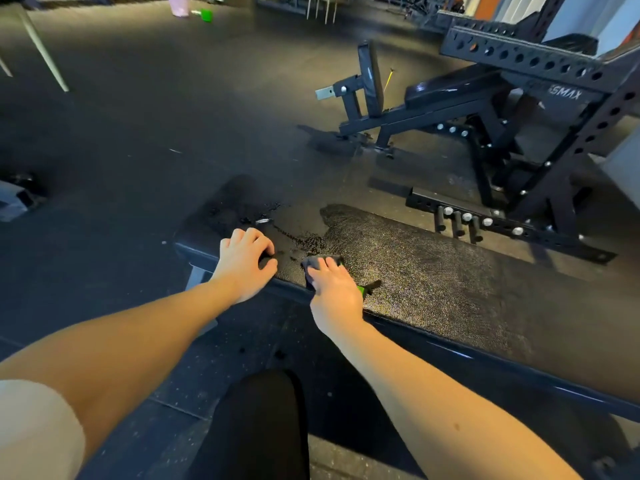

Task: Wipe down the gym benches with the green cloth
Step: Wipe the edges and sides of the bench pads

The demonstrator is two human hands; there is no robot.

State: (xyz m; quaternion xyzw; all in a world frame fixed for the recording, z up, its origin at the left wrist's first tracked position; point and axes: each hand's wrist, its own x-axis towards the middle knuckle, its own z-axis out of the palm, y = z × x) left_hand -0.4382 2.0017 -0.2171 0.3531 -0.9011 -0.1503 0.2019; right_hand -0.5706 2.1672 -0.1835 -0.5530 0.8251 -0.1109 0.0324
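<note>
A flat black gym bench (433, 282) runs from the centre to the lower right. Its pad shows wet droplets near the left end and a dull wiped patch further right. My right hand (334, 292) presses a crumpled cloth (320, 263) onto the pad near the front edge; the cloth looks dark grey, with a bright green bit (361, 290) showing beside my palm. My left hand (244, 263) rests on the bench's left end, fingers curled over the pad, holding nothing.
A second adjustable bench (446, 95) with a raised back pad stands behind, beside a black perforated rack (568, 109). A rack foot with pegs (485, 223) lies just beyond my bench. Dark rubber floor spreads to the left. My dark-clad knee (259, 420) is below the bench.
</note>
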